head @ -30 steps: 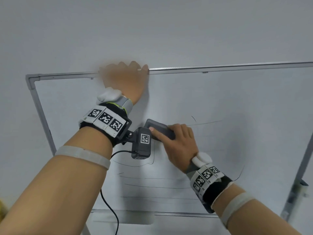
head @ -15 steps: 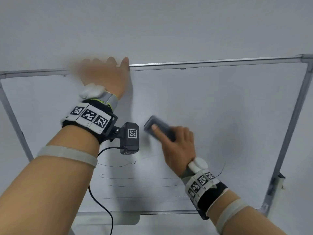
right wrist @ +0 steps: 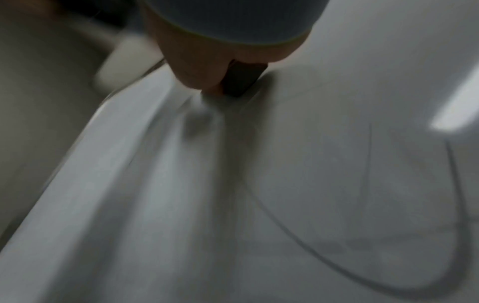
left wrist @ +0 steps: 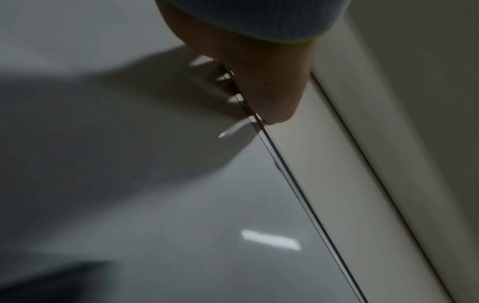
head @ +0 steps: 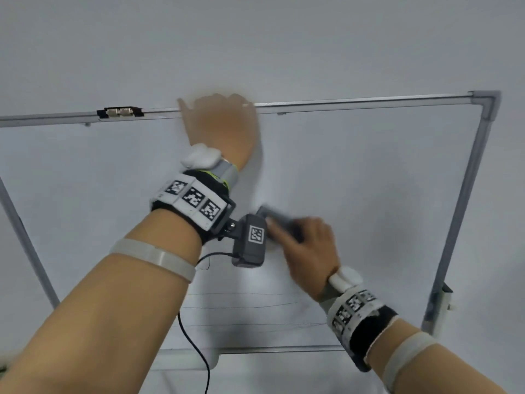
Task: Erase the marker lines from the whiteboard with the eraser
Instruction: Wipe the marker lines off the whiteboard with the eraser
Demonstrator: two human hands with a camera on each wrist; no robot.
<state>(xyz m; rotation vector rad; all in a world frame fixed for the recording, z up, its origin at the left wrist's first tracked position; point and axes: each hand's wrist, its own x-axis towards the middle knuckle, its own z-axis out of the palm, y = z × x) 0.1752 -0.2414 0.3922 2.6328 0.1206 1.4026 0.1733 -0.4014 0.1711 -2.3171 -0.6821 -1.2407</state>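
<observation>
The whiteboard (head: 369,172) hangs on a pale wall. Thin marker lines (head: 241,307) run across its lower middle. My right hand (head: 309,251) grips a dark grey eraser (head: 274,217) and presses it flat on the board's centre, just right of the left wrist camera. In the right wrist view the eraser (right wrist: 241,80) shows below my right hand (right wrist: 204,61), motion-blurred. My left hand (head: 224,120) holds the board's top frame, fingers curled over the edge. The left wrist view shows the left hand (left wrist: 261,82) on the metal top rail (left wrist: 298,176).
A metal clip (head: 119,112) sits on the top rail, left of my left hand. The board's right frame (head: 466,194) ends in a corner piece. A tray (head: 187,359) runs under the bottom edge. A black cable (head: 196,348) hangs from the wrist camera.
My left hand has slid right along the top rail, uncovering the clip. The right hand has wiped the eraser sideways; the short lines to its right are gone.
</observation>
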